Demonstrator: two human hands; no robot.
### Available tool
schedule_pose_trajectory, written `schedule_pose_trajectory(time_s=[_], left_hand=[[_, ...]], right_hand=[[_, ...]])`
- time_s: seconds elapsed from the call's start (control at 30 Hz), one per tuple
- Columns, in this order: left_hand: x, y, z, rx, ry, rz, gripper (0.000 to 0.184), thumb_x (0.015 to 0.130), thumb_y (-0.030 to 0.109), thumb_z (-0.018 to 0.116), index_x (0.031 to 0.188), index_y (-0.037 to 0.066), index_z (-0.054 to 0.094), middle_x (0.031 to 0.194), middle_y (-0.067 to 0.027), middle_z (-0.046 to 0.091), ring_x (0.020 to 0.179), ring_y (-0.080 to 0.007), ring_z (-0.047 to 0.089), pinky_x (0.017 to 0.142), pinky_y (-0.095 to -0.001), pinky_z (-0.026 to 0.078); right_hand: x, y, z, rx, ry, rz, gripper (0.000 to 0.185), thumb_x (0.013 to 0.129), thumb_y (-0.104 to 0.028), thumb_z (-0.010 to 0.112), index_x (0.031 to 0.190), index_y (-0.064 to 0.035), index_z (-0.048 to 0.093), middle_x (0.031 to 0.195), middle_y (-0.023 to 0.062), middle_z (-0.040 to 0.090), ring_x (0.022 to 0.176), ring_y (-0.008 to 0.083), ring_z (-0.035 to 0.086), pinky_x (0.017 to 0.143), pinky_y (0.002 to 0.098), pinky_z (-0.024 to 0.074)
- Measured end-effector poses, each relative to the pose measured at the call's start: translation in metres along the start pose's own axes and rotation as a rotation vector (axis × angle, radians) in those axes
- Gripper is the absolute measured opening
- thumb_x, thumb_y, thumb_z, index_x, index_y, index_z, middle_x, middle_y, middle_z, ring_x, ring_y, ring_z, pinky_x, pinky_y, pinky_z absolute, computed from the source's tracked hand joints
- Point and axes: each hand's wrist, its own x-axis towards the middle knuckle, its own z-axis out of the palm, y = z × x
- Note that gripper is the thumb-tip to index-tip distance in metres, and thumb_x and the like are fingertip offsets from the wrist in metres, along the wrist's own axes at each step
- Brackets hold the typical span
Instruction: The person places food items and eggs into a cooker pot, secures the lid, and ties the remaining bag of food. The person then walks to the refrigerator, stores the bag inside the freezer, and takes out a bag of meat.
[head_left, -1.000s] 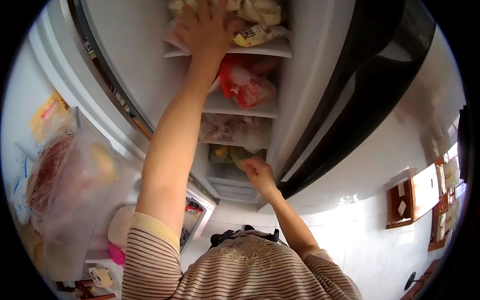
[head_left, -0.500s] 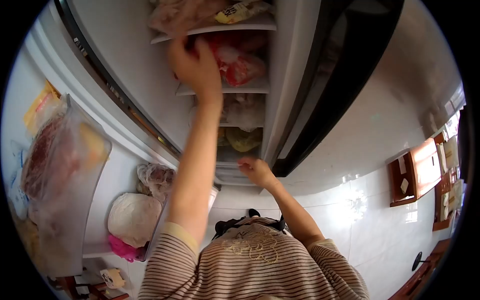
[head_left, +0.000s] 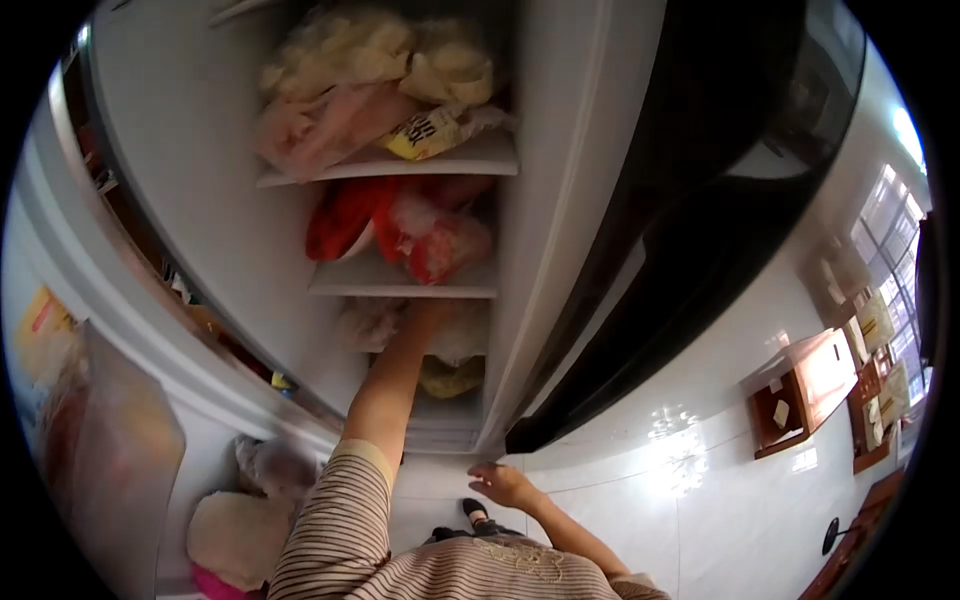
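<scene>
Left hand: it (head_left: pixel 430 314) is deep in the freezer, in the gap just under the shelf (head_left: pixel 400 291) with the red bag (head_left: pixel 350 215) on it. I can't see the fingertips, so I can't tell if the grip is closed on something.

Clear bags: one (head_left: pixel 461 337) is right of the left hand and one (head_left: pixel 369 326) is left of it. They are the things nearest to it.

Reaching in: this looks like the step in hand — a reach in among the bags.

Tight gap: moving in there calls for a low, flat hand, I think. The shelf above is close, and a soft bag could snag on its edge.

Green-yellow bag: this one (head_left: pixel 450 379) sits lower down, under the clear bags.

Right hand: it (head_left: pixel 500 486) is down in front of the freezer, over the floor (head_left: pixel 620 510). Its grip is loose, with a little bend in the fingers, and I see nothing in it.

Top bags: pale bags (head_left: pixel 345 50), a pink bag (head_left: pixel 335 125) and a yellow packet (head_left: pixel 425 133) sit high up — well apart from both hands.
</scene>
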Motion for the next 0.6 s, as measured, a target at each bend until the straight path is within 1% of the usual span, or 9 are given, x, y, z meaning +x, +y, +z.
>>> schedule_pose_trajectory(time_s=[0.07,0.17,0.2,0.23,0.4,0.5,0.6], left_hand=[[0.017,0.001,0.007,-0.028,-0.024,-0.032,0.024,0.082,0.014,0.057,0.099,-0.001,0.058,0.097,-0.0202,0.060,0.087,-0.0371,0.056,0.078,-0.0450,0.042],[0.034,0.003,0.009,-0.080,-0.027,-0.055,0.024,0.082,0.014,0.057,0.100,-0.002,0.057,0.097,-0.0196,0.060,0.088,-0.0361,0.056,0.078,-0.0442,0.043],[0.035,0.001,0.011,-0.094,-0.029,-0.065,0.024,0.082,0.014,0.057,0.100,-0.002,0.057,0.097,-0.0194,0.059,0.088,-0.0357,0.056,0.078,-0.0440,0.043],[0.036,-0.001,0.011,-0.112,-0.025,-0.074,0.024,0.082,0.014,0.057,0.100,-0.002,0.057,0.098,-0.0191,0.059,0.088,-0.0354,0.056,0.078,-0.0437,0.043],[0.037,-0.006,0.011,-0.178,-0.015,-0.107,0.025,0.082,0.013,0.057,0.102,-0.002,0.057,0.099,-0.0181,0.059,0.088,-0.0337,0.056,0.078,-0.0425,0.043],[0.039,-0.008,0.011,-0.208,-0.006,-0.123,0.025,0.082,0.013,0.057,0.102,-0.002,0.057,0.099,-0.0175,0.059,0.088,-0.0327,0.055,0.078,-0.0417,0.043],[0.041,-0.011,0.011,-0.241,-0.003,-0.136,0.025,0.082,0.012,0.057,0.103,-0.002,0.056,0.100,-0.0168,0.059,0.088,-0.0316,0.055,0.078,-0.0410,0.043]], right_hand=[[-0.007,0.010,-0.007,-0.008,-0.018,0.057,0.033,0.084,-0.030,0.062,0.109,-0.0081,0.061,0.099,0.0141,0.065,0.086,0.0295,0.064,0.074,0.0377,0.0501],[-0.008,0.026,-0.011,-0.019,-0.005,0.076,0.033,0.085,-0.031,0.061,0.109,-0.0083,0.061,0.101,0.0138,0.065,0.087,0.0300,0.063,0.075,0.0379,0.0500],[-0.009,0.020,-0.018,-0.055,0.010,0.096,0.032,0.085,-0.029,0.061,0.109,-0.0081,0.061,0.100,0.0133,0.066,0.087,0.0297,0.064,0.075,0.0377,0.0504],[-0.007,0.018,-0.023,-0.070,-0.036,0.142,0.032,0.085,-0.029,0.061,0.108,-0.0075,0.061,0.100,0.0129,0.066,0.088,0.0289,0.065,0.076,0.0371,0.0507],[0.001,0.033,-0.021,-0.002,-0.024,0.038,0.031,0.085,-0.027,0.062,0.108,-0.0061,0.060,0.098,0.0141,0.066,0.088,0.0288,0.064,0.077,0.0373,0.0505],[0.007,0.034,-0.016,-0.052,-0.136,0.064,0.032,0.084,-0.027,0.062,0.108,-0.0058,0.060,0.099,0.0151,0.066,0.090,0.0288,0.064,0.078,0.0378,0.0501],[0.008,0.031,-0.013,-0.035,-0.158,0.045,0.033,0.085,-0.029,0.061,0.108,-0.0060,0.060,0.102,0.0155,0.065,0.094,0.0291,0.062,0.081,0.0367,0.0489]])
